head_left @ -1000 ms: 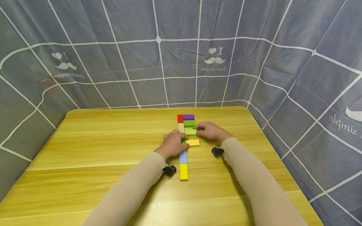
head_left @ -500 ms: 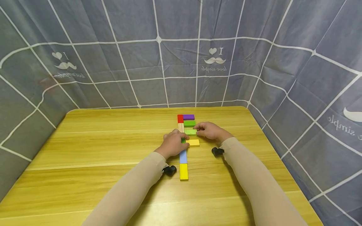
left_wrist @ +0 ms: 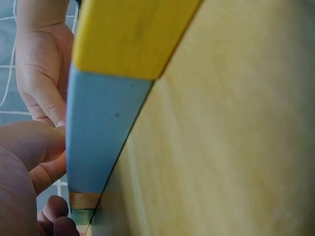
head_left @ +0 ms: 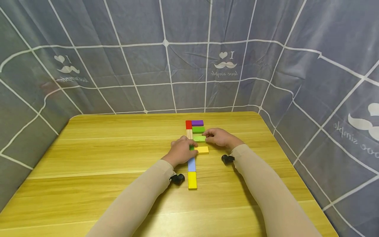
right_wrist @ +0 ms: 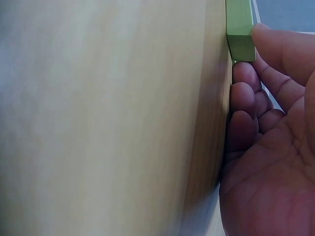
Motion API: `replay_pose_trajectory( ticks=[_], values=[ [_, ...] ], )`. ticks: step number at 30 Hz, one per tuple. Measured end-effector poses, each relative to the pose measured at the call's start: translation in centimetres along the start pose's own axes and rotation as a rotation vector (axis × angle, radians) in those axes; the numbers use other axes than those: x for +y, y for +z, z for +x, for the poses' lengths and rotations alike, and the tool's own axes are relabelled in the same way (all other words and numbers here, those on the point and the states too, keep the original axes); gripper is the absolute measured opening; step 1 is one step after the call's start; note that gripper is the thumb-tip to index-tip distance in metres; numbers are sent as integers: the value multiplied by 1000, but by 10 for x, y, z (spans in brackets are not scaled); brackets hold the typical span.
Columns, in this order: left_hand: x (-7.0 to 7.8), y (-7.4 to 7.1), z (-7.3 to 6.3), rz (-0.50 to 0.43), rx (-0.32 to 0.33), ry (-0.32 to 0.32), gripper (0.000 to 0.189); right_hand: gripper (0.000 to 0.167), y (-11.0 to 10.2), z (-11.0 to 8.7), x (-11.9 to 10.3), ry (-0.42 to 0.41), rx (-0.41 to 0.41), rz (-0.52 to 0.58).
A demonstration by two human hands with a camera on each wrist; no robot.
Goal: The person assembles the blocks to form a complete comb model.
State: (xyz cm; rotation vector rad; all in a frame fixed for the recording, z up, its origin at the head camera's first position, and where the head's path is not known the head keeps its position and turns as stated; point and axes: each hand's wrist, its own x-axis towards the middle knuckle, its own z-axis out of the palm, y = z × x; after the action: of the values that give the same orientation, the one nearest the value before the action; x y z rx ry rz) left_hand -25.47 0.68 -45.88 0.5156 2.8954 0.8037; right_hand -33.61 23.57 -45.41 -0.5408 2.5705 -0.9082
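Note:
Flat coloured blocks lie on the wooden table. My left hand (head_left: 181,150) reaches across a column of blocks; its thumb and index finger lie on either side of the near end of a light yellow block (head_left: 202,150), pinching it. In the left wrist view those fingertips are hidden behind a blue block (left_wrist: 106,130). My right hand (head_left: 219,137) pinches the right end of a light green block (head_left: 199,139). The right wrist view shows this green block (right_wrist: 240,27) against the thumb, with the other fingers curled beneath.
The column runs from a red block (head_left: 189,124) through a wood-coloured block (head_left: 189,133) to a yellow block (head_left: 192,180) nearest me. Purple (head_left: 197,123) and green (head_left: 198,130) blocks lie crosswise at its far right. A grey curtain (head_left: 124,65) encloses the table (head_left: 97,158).
Both hands and the blocks stay in the same places. Only the curtain at the right has shifted a little.

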Motion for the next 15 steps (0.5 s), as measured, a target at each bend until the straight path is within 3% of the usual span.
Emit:
replay_pose_trajectory(
  ticks=[15],
  values=[
    [-6, -10, 5, -53, -21, -10, 35, 36, -4, 4, -4, 27, -9, 7]
  ],
)
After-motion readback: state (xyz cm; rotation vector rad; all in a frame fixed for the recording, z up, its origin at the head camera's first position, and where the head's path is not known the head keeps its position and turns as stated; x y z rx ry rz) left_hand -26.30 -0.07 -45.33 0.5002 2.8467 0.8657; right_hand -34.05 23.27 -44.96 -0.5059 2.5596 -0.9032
